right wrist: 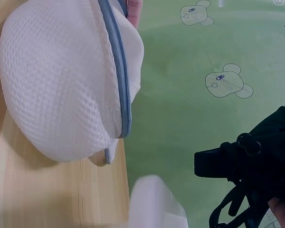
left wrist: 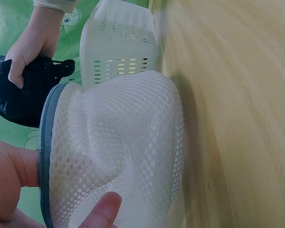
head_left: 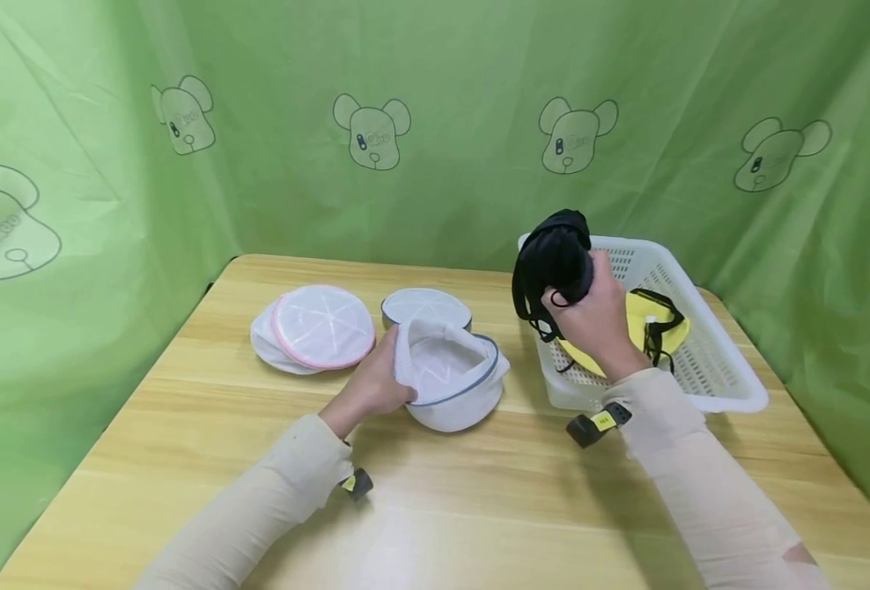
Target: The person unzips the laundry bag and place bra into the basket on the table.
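Note:
My left hand grips the left rim of a white mesh laundry bag with a blue-grey zipper, its mouth unzipped and facing up. In the left wrist view, the fingers lie about the zipper edge and mesh wall of that bag. My right hand holds a bunched black bra above the basket's left side; straps and small rings dangle from it. In the right wrist view the bra hangs apart from the bag. A yellow bra with black straps lies in the basket.
A white slotted plastic basket stands at the table's right. Behind the held bag sits another zippered mesh bag. Flat round mesh bags, the top one pink-rimmed, overlap at the left. A green curtain rises behind the wooden table.

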Demonstrator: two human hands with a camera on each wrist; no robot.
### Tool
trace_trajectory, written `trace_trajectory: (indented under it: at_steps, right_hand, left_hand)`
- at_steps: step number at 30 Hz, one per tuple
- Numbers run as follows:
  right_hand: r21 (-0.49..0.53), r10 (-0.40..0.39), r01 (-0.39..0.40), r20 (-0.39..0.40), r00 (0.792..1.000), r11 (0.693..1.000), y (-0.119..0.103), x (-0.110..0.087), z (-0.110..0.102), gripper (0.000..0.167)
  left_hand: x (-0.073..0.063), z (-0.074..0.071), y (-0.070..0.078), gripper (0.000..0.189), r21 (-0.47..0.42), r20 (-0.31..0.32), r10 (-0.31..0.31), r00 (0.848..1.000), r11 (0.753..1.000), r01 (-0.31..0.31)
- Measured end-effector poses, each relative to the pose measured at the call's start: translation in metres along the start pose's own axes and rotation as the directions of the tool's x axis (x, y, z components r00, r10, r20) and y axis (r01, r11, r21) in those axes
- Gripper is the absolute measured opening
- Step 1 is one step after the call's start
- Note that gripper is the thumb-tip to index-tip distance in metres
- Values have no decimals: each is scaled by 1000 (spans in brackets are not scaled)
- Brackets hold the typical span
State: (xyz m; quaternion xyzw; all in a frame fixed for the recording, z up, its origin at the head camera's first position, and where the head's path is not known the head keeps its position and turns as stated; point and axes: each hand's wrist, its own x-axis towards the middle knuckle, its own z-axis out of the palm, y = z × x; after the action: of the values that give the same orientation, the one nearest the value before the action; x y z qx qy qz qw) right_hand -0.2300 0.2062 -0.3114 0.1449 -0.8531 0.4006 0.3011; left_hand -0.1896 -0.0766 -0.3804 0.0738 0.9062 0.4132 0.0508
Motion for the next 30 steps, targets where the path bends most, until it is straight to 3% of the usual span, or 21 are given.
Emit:
trace_trajectory:
  at_steps: [11, 30]
  right_hand:
    - [-50, 14, -17, -54, 998, 999, 10, 1, -8, 43]
    - [-115, 91, -98, -64, 994, 989, 22, -1, -20, 44]
  left_hand:
    - [2, 0, 0, 110, -13, 1, -4, 1000, 1000, 4]
    - [2, 1, 1, 110, 8, -1, 4, 1000, 1000, -4]
